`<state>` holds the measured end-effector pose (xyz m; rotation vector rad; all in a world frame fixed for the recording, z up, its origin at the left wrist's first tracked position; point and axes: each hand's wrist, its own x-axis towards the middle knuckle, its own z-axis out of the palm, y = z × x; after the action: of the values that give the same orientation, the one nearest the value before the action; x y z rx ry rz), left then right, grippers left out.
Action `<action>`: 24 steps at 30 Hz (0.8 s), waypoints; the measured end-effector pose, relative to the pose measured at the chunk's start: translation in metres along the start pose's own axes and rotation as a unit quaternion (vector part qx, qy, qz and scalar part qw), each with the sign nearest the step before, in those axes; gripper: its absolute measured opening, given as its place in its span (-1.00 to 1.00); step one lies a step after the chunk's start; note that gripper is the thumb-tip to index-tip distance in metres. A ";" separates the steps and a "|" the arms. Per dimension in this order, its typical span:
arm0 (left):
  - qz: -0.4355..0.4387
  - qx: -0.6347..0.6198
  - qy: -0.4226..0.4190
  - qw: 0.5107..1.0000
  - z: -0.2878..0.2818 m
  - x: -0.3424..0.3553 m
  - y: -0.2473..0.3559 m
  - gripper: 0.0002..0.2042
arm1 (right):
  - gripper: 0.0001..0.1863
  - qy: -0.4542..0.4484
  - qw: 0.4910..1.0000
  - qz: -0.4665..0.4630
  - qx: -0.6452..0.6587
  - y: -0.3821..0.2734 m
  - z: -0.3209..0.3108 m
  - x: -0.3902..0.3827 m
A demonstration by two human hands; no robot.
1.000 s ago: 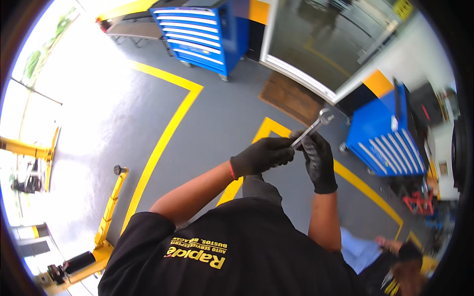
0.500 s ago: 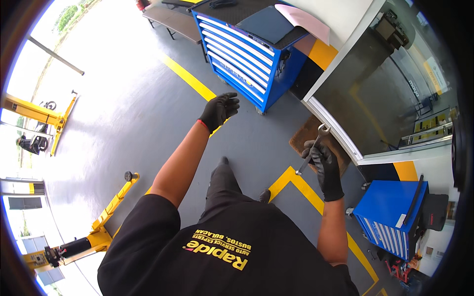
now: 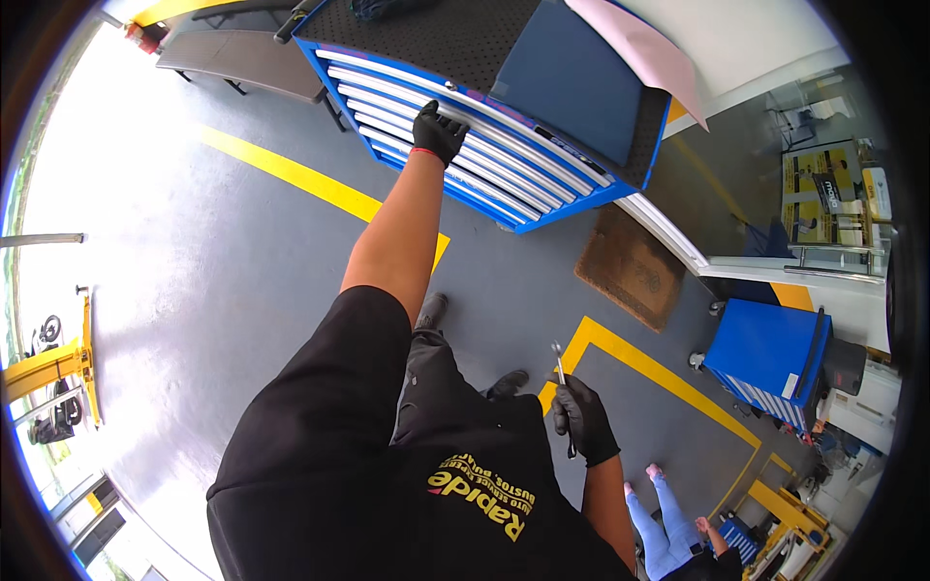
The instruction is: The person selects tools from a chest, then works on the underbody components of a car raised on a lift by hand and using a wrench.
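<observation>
Clenching silver metal wrench (image 3: 560, 364), black-gloved R hand (image 3: 584, 416) prob. frees half-curled, black-gloved L hand (image 3: 439, 133) @ blue drawer cabinet (image 3: 528, 157), L grip unclear.

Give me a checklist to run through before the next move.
1. Wrench held in the right hand: ok.
2. Left hand at the front of the blue tool cabinet: ok.
3. Left hand firmly gripping there: cannot tell.
4. Both hands gloved: ok.
5. Cabinet top bare: not ok; a dark blue panel and pink sheet are on it.
6. Other person away from the cabinet: ok.
</observation>
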<state>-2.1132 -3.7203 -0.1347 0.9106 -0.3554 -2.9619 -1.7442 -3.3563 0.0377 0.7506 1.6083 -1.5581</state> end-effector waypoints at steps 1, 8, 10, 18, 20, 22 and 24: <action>-0.013 0.001 -0.028 1.000 -0.003 0.003 -0.009 -0.75 | -0.68 -0.018 0.999 -0.017 -0.033 -0.011 0.020 0.002; -0.047 0.075 -0.131 0.987 -0.097 -0.021 0.036 -0.76 | -0.68 -0.042 0.982 -0.110 -0.148 -0.099 0.137 0.077; -0.061 0.246 0.020 0.967 -0.077 -0.080 0.039 -0.63 | -0.66 -0.046 0.980 -0.122 -0.150 -0.116 0.157 0.103; -0.047 0.366 -0.130 0.920 -0.092 -0.232 0.073 -0.58 | -0.40 -0.107 0.849 -0.458 -0.242 -0.118 0.270 0.180; 0.039 0.325 -0.103 0.939 -0.097 -0.224 0.083 -0.64 | -0.36 -0.111 0.823 -0.496 -0.253 -0.118 0.296 0.160; 0.037 0.505 -0.075 0.859 -0.091 -0.222 0.102 -0.71 | -0.35 -0.068 0.774 -0.536 -0.330 -0.124 0.296 0.159; 0.015 0.544 -0.009 0.839 -0.081 -0.217 0.123 -0.72 | -0.35 -0.001 0.715 -0.572 -0.403 -0.123 0.281 0.163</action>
<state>-1.8934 -3.8380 -0.0523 0.8298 -2.1245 -2.5412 -1.9007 -3.6603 -0.0221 -0.9293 2.6443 -1.2235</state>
